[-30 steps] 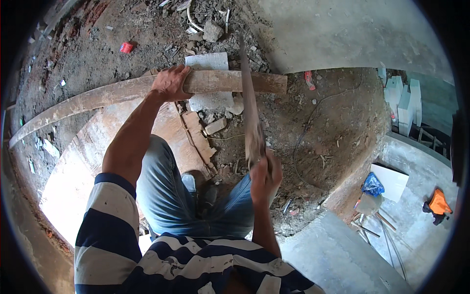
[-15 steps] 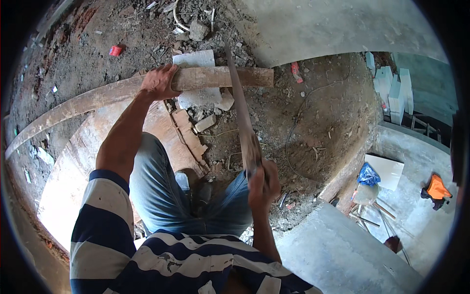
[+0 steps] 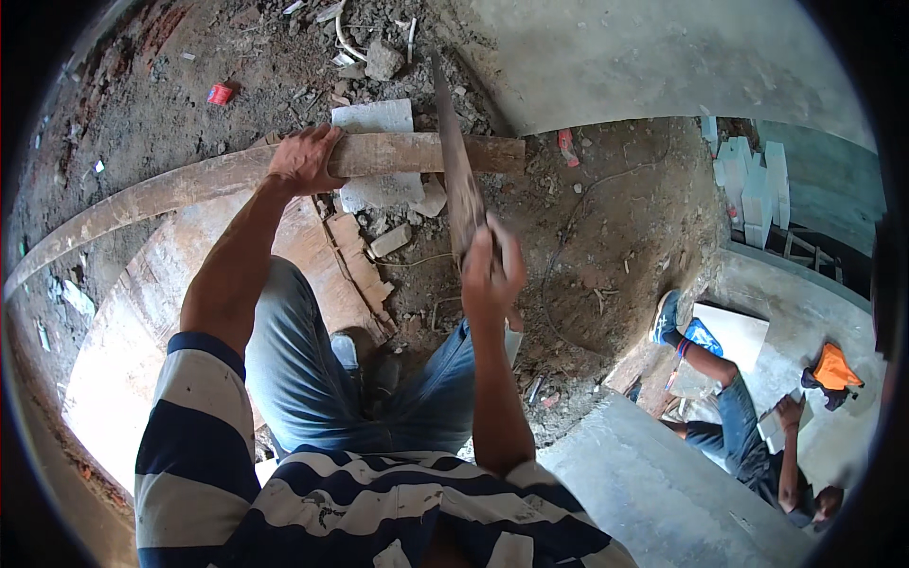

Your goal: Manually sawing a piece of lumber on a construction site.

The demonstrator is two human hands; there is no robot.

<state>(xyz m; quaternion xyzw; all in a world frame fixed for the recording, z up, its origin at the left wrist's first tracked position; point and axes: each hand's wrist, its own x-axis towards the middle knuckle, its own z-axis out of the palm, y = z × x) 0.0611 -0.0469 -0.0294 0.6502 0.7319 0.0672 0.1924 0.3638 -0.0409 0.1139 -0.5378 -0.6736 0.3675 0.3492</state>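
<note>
A long wooden plank (image 3: pixel 208 178) runs from the far left to the middle of the head view, resting across a whitish block (image 3: pixel 383 192). My left hand (image 3: pixel 305 159) grips the plank close to that block, thumb at its near edge and fingers over the top. In my closed right hand (image 3: pixel 492 270) is the handle of a handsaw (image 3: pixel 451 133). Its long blade points away from me and crosses the plank near the right end, just right of the block. My fingers hide most of the handle.
Broken plywood (image 3: pixel 170 284) lies left of my legs. Rubble and a red container (image 3: pixel 220 94) are on the dirt beyond. At the right, another person (image 3: pixel 748 417) sits on the concrete slab, holding a pale flat piece. Light blocks (image 3: pixel 757 189) stand behind.
My right hand has pushed forward, taking the saw farther across the plank. My left hand keeps its grip. Another person has come into view at the right.
</note>
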